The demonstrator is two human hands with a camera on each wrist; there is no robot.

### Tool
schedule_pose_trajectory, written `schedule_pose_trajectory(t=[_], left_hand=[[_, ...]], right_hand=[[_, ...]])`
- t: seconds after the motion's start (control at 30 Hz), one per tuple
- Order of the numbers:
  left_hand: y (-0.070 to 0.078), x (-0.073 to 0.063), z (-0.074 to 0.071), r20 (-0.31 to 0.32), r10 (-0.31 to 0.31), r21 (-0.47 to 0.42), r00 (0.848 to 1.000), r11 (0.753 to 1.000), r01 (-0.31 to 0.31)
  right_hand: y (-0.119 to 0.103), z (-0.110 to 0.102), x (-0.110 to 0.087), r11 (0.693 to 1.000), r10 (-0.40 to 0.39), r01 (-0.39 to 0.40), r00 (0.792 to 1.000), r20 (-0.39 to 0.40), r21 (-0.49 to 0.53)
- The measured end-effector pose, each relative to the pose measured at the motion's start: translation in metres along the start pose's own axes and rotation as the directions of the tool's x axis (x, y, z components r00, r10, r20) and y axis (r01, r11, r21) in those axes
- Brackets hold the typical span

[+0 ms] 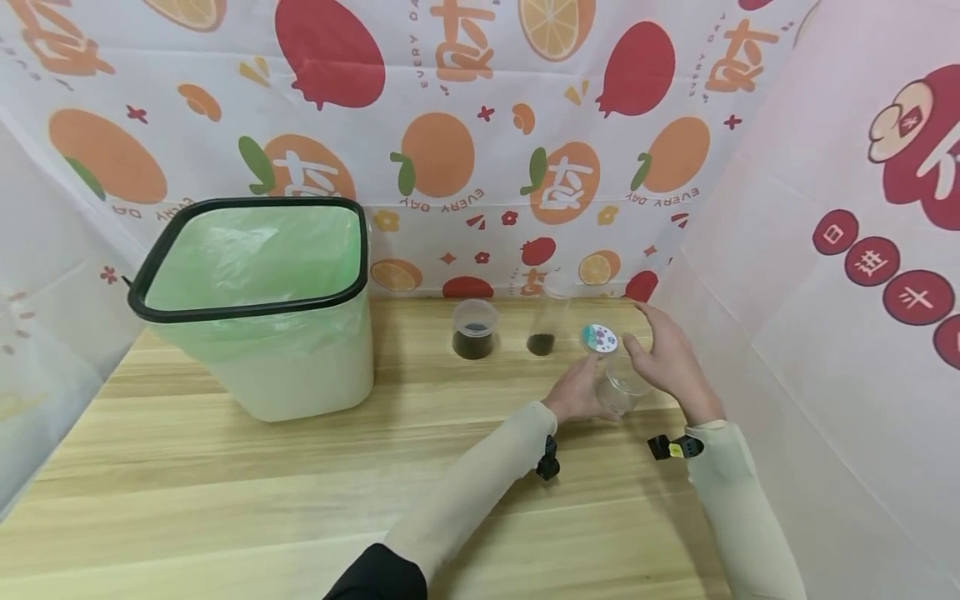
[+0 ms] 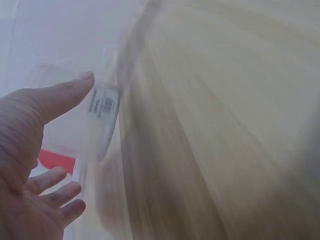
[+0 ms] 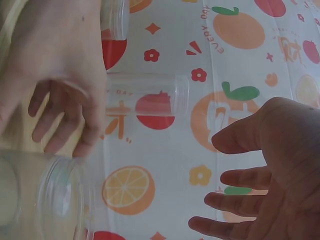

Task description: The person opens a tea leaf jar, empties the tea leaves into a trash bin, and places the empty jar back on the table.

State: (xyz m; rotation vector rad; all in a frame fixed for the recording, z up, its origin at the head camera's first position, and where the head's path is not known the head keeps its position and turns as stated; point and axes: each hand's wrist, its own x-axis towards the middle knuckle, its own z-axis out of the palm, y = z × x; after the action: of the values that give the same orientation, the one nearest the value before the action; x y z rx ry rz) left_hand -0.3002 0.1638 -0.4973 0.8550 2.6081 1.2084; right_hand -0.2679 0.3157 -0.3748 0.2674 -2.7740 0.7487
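A clear, wide-mouthed jar [image 1: 624,385] stands on the table at the right, between the two hands. The left hand [image 1: 577,393] is right at its left side, thumb and fingers spread apart. Seen from the left wrist, the thumb overlaps the clear jar [image 2: 65,125], which has a barcode label near its base. Over the jar's right side the right hand [image 1: 670,360] is held, its fingers loosely extended; the right wrist view has nothing in that hand [image 3: 280,165]. Just behind the jar is a round disc [image 1: 599,338] with a colourful pattern.
A tall clear container [image 1: 546,327] and a short clear one [image 1: 474,329], each with dark contents, stand near the back curtain [image 1: 465,242]. At the left is a bin [image 1: 315,379] with a green liner. A printed side curtain [image 1: 795,358] closes the right.
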Motion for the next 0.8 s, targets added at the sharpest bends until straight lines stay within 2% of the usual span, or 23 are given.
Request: schedule_pose_trajectory(t=[0.23, 0.5, 0.8], left_hand=[[-0.021, -0.024, -0.023, 0.029, -0.1, 0.01, 0.995, 0.995, 0.1], [-0.039, -0.049, -0.052, 0.02, -0.097, -0.028, 0.995, 0.995, 0.098], [-0.053, -0.081, -0.079, 0.004, -0.09, -0.011, 0.996, 0.996, 0.09]], right_hand=[[-0.005, 0.012, 0.027, 1.0, 0.009, -0.011, 0.997, 0.075, 0.028], [-0.015, 0.03, 0.07, 0.996, 0.055, -0.068, 0.98, 0.193, 0.063], [-0.032, 0.047, 0.093, 0.987, 0.067, -0.099, 0.969, 0.239, 0.125]])
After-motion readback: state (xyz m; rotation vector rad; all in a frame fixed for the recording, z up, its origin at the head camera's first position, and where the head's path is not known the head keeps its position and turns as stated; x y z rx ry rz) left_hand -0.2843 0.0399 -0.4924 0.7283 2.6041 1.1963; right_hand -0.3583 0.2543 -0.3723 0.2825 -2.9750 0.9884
